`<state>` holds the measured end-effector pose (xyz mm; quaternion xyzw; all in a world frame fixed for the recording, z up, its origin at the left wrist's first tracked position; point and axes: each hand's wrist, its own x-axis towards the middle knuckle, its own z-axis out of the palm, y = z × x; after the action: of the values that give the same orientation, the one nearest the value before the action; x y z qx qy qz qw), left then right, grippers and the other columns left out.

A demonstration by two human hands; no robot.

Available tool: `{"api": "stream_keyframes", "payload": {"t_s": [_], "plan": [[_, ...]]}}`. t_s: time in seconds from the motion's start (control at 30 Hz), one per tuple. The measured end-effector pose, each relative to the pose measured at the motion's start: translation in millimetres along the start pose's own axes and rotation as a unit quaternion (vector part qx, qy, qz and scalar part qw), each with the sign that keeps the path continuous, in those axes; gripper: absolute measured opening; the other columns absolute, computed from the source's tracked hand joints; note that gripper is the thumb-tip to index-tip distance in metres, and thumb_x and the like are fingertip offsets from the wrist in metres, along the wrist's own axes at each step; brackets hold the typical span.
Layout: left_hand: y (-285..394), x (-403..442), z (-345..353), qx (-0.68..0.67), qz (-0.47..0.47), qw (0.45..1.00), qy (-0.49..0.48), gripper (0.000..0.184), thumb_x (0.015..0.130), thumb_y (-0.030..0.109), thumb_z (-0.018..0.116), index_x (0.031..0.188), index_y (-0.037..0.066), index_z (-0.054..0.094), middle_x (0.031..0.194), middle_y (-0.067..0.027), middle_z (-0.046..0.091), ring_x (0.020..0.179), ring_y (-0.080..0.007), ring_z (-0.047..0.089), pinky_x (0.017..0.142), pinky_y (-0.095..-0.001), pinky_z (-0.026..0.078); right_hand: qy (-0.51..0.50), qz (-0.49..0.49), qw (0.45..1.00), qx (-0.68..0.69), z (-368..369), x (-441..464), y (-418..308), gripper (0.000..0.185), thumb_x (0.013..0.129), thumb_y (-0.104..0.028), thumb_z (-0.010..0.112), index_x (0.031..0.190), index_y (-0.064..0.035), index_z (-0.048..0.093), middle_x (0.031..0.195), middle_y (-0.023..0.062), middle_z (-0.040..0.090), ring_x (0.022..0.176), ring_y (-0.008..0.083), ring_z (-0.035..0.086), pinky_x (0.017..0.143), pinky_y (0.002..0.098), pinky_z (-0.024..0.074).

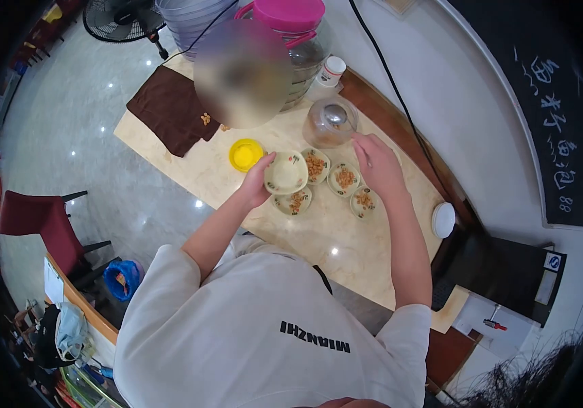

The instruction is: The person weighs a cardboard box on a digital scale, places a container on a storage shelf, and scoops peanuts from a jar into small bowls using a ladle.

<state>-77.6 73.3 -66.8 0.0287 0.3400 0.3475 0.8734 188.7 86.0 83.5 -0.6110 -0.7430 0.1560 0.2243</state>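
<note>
In my left hand is a pale shallow dish, gripped by its left rim; no food shows in it. My right hand is closed around the handle of a metal spoon, whose bowl is at the mouth of a clear jar. Something brownish shows inside the jar. Below it on the table stand several small patterned dishes with brown nuts or similar pieces, among them a middle dish, a lower right dish and a lower left dish.
A yellow bowl sits left of the dishes on the marble-look table. Farther back lie a brown cloth and a few loose pieces. A white bottle stands behind the jar, near a pink-lidded container. A white lid lies at right.
</note>
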Motion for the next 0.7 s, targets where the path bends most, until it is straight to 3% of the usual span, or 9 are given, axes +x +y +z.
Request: {"api": "stream_keyframes", "payload": {"t_s": [0.07, 0.1, 0.13, 0.2, 0.3, 0.5, 0.57, 0.7], "plan": [[-1, 22, 4, -0.017, 0.050, 0.999, 0.002, 0.047, 0.102, 0.037, 0.051, 0.138, 0.006, 0.046, 0.133, -0.0135, 0.058, 0.122, -0.0281, 0.059, 0.104, -0.0475, 0.049, -0.072, -0.089, 0.988, -0.107, 9, 15, 7, 0.013, 0.096, -0.016, 0.058, 0.104, -0.0081, 0.064, 0.091, 0.0109, 0.063, 0.084, 0.0319, 0.062, 0.071, 0.0439, 0.0512], [-3, 38, 0, -0.009, 0.071, 0.997, 0.028, 0.050, 0.102, 0.034, 0.050, 0.143, 0.009, 0.036, 0.136, -0.0115, 0.053, 0.124, -0.0285, 0.056, 0.103, -0.0492, 0.048, -0.073, -0.092, 0.987, -0.108, 11, 20, 7, 0.013, 0.096, -0.016, 0.058, 0.104, -0.0081, 0.064, 0.091, 0.0109, 0.063, 0.084, 0.0319, 0.062, 0.071, 0.0439, 0.0512], [-2, 42, 7, -0.011, 0.072, 0.997, 0.028, 0.050, 0.102, 0.034, 0.050, 0.143, 0.009, 0.036, 0.136, -0.0115, 0.053, 0.124, -0.0285, 0.056, 0.103, -0.0492, 0.048, -0.099, -0.109, 0.982, -0.119, 12, 24, 5, 0.015, 0.097, -0.016, 0.058, 0.107, -0.0077, 0.065, 0.091, 0.0127, 0.063, 0.085, 0.0332, 0.063, 0.074, 0.0439, 0.0514], [-2, 48, 23, 0.004, 0.166, 0.981, 0.096, 0.050, 0.104, 0.034, 0.047, 0.146, 0.011, 0.032, 0.141, -0.0110, 0.048, 0.128, -0.0296, 0.053, 0.108, -0.0484, 0.043, -0.126, -0.126, 0.975, -0.132, 14, 32, 1, 0.017, 0.097, -0.017, 0.059, 0.109, -0.0073, 0.066, 0.092, 0.0144, 0.063, 0.086, 0.0346, 0.063, 0.076, 0.0439, 0.0516], [-4, 65, 30, 0.015, 0.213, 0.970, 0.119, 0.052, 0.105, 0.032, 0.048, 0.148, 0.016, 0.025, 0.140, -0.0103, 0.045, 0.126, -0.0272, 0.051, 0.105, -0.0476, 0.044, -0.146, -0.118, 0.973, -0.138, 9, 40, -10, 0.019, 0.098, -0.020, 0.058, 0.108, -0.0073, 0.068, 0.094, 0.0143, 0.065, 0.089, 0.0349, 0.063, 0.077, 0.0447, 0.0517], [-21, 80, 33, 0.062, 0.219, 0.967, 0.111, 0.062, 0.102, 0.035, 0.057, 0.150, 0.020, 0.022, 0.140, -0.0092, 0.044, 0.123, -0.0231, 0.050, 0.105, -0.0430, 0.041, -0.140, -0.118, 0.983, -0.019, 6, 49, -27, 0.026, 0.098, -0.026, 0.057, 0.102, -0.0031, 0.070, 0.095, 0.0175, 0.069, 0.087, 0.0363, 0.065, 0.079, 0.0433, 0.0523], [-20, 72, 37, 0.066, 0.209, 0.970, 0.108, 0.063, 0.101, 0.037, 0.057, 0.150, 0.020, 0.021, 0.142, -0.0090, 0.043, 0.124, -0.0232, 0.050, 0.106, -0.0425, 0.040, -0.133, 0.044, 0.990, 0.029, 5, 51, -31, 0.029, 0.098, -0.028, 0.058, 0.101, -0.0011, 0.070, 0.092, 0.0166, 0.071, 0.082, 0.0295, 0.068, 0.077, 0.0384, 0.0532], [-19, 63, 40, 0.065, 0.224, 0.967, 0.102, 0.062, 0.101, 0.039, 0.058, 0.148, 0.016, 0.024, 0.140, -0.0092, 0.046, 0.125, -0.0228, 0.050, 0.107, -0.0421, 0.040, -0.109, 0.145, 0.972, 0.148, 4, 51, -6, 0.036, 0.101, -0.032, 0.055, 0.103, 0.0012, 0.069, 0.091, 0.0140, 0.072, 0.078, 0.0201, 0.069, 0.073, 0.0324, 0.0544]]}}
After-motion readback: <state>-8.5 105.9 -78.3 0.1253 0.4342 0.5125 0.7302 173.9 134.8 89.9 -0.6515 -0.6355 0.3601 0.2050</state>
